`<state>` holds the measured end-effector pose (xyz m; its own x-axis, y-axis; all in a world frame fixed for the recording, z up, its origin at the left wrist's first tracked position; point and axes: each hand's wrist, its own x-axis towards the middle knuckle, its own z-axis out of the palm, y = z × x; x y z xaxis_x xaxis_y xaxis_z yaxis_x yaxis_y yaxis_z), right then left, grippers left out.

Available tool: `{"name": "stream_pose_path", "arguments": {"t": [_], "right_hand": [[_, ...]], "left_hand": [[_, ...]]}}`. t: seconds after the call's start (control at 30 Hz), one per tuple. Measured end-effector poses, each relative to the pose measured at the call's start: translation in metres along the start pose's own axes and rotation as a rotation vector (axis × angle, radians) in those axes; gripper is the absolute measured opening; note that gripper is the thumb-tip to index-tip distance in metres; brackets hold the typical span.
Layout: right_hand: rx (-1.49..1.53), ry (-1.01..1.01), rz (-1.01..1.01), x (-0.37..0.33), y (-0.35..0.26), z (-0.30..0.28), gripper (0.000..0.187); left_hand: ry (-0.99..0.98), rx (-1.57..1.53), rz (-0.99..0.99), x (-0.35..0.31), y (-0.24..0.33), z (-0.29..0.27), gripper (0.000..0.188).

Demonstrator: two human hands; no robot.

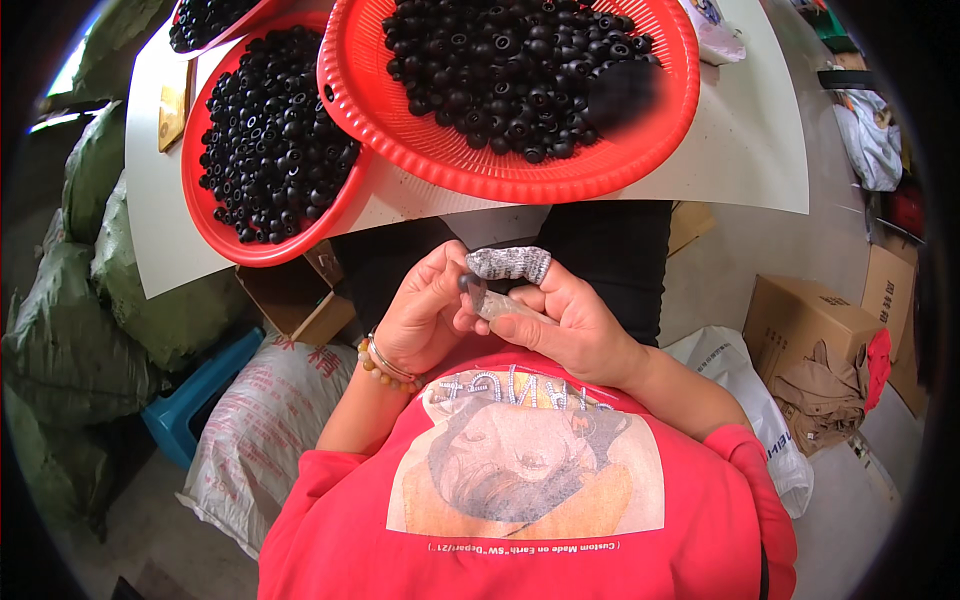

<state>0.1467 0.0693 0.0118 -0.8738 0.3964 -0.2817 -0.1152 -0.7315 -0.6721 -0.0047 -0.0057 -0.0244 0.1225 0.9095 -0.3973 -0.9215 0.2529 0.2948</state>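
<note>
My hands meet in front of my chest, just short of the table. A small black round piece (469, 284) is pinched between the fingers of my left hand (428, 308), which has a bracelet and beads at the wrist. My right hand (585, 325) grips a short, pale, translucent tool (512, 307); its tip touches or nearly touches the black piece, and its exact kind cannot be made out. A grey knitted finger cover (508, 263) sits on my right index finger.
On the white table (760, 140) a large red plastic basket (520, 190) holds many black round pieces, several with holes. Another red basket (240, 250) of them stands to its left, a third at the far left. Sacks (265, 430), a blue stool (190, 395) and cardboard boxes (805, 325) surround me.
</note>
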Motion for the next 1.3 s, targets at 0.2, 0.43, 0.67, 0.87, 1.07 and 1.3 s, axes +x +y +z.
{"name": "stream_pose_path", "arguments": {"t": [0.2,0.43,0.67,0.87,1.07,1.3], "right_hand": [[0.074,-0.013,-0.009,0.002,0.003,-0.003,0.033],[0.138,0.072,0.022,0.003,-0.011,0.002,0.023],[0.031,0.377,0.228,0.007,0.001,-0.009,0.012],[0.033,0.291,0.273,0.008,0.0,-0.015,0.018],[0.027,0.28,0.3,0.008,-0.002,-0.012,0.009],[-0.005,0.254,0.309,0.008,-0.001,-0.014,0.011]], "left_hand": [[0.013,0.048,0.007,-0.001,-0.002,0.001,0.018],[-0.111,0.034,-0.034,0.003,0.0,-0.007,0.015],[-0.06,0.121,0.047,-0.003,0.006,0.004,0.017],[-0.082,0.464,0.459,-0.019,0.05,0.03,0.015],[0.453,1.119,0.859,-0.026,0.116,0.036,0.007],[0.403,1.381,1.008,0.004,0.111,0.064,0.011]]}}
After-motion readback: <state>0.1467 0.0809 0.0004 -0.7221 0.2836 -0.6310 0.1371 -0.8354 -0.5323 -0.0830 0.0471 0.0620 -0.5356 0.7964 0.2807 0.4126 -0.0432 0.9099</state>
